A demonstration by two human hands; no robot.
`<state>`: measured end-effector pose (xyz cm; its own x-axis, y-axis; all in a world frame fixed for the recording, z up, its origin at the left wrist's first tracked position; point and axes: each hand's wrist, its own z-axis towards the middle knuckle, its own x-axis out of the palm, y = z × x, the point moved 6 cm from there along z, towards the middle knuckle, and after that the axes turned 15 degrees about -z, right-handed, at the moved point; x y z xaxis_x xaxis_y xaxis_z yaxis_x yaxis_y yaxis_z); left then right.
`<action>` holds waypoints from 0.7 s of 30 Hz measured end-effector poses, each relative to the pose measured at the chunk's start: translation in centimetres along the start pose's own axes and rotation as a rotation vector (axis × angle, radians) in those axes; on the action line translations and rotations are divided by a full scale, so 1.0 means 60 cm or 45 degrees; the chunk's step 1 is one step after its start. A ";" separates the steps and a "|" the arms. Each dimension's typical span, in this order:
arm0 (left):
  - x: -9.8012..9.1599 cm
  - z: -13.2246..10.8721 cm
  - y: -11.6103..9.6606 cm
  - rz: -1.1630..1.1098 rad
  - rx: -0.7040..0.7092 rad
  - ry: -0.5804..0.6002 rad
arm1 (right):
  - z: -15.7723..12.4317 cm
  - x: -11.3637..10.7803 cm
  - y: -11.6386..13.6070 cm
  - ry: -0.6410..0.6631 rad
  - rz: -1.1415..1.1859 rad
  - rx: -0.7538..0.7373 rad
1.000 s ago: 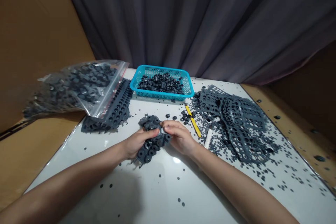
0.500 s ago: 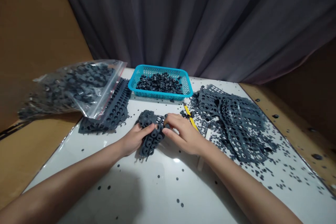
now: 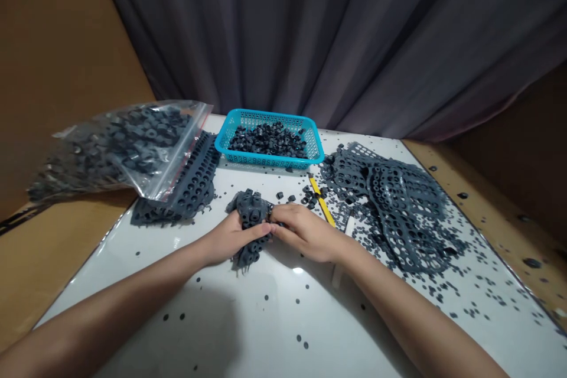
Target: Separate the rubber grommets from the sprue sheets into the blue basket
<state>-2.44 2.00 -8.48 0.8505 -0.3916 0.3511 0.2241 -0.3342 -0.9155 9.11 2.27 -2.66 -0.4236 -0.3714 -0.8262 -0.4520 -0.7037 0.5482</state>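
My left hand (image 3: 225,237) is closed around a dark grey rubber sheet (image 3: 251,207) of moulded ring-shaped parts, its thumb pressed across the front. The sheet is bent and bunched, with its lower end hanging just over the white table. At the sheet's right edge my right hand (image 3: 305,231) is closed in a pinch, its fingertips meeting my left thumb. A small dark bit shows at those fingertips; whether it is a loose ring or part of the sheet I cannot tell. Several loose black rubber rings (image 3: 310,196) lie just beyond my right hand.
A blue basket (image 3: 269,160) of black rings stands at the back. To the left, a clear zip bag (image 3: 150,147) full of rings rests on more rubber sheets (image 3: 195,183). Perforated sheets (image 3: 398,207) and scattered bits cover the right. A yellow strip-like tool (image 3: 322,202) and a white stick (image 3: 349,227) lie nearby.
My right hand has moved slightly left and its fingers have closed in against my left thumb. The rubber sheet is now folded and bunched more tightly. Loose rings beyond my right hand have come into view.
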 end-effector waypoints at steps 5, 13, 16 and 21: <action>0.023 -0.006 -0.007 -0.189 -0.080 0.178 | 0.003 0.023 -0.011 0.040 0.927 0.134; -0.014 -0.010 -0.004 -0.562 -0.142 -0.073 | -0.015 -0.060 -0.078 -0.622 1.177 0.233; -0.017 -0.001 -0.003 -0.665 -0.106 -0.135 | 0.000 -0.115 -0.112 -0.723 0.581 0.268; -0.014 0.006 -0.007 -0.649 0.000 -0.176 | 0.078 -0.173 -0.196 -0.572 -0.514 0.496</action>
<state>-3.07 2.79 -8.50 0.6883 -0.0627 0.7227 0.6256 -0.4531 -0.6351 15.17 17.24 0.09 -0.4084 0.2163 -0.8868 -0.8534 -0.4354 0.2868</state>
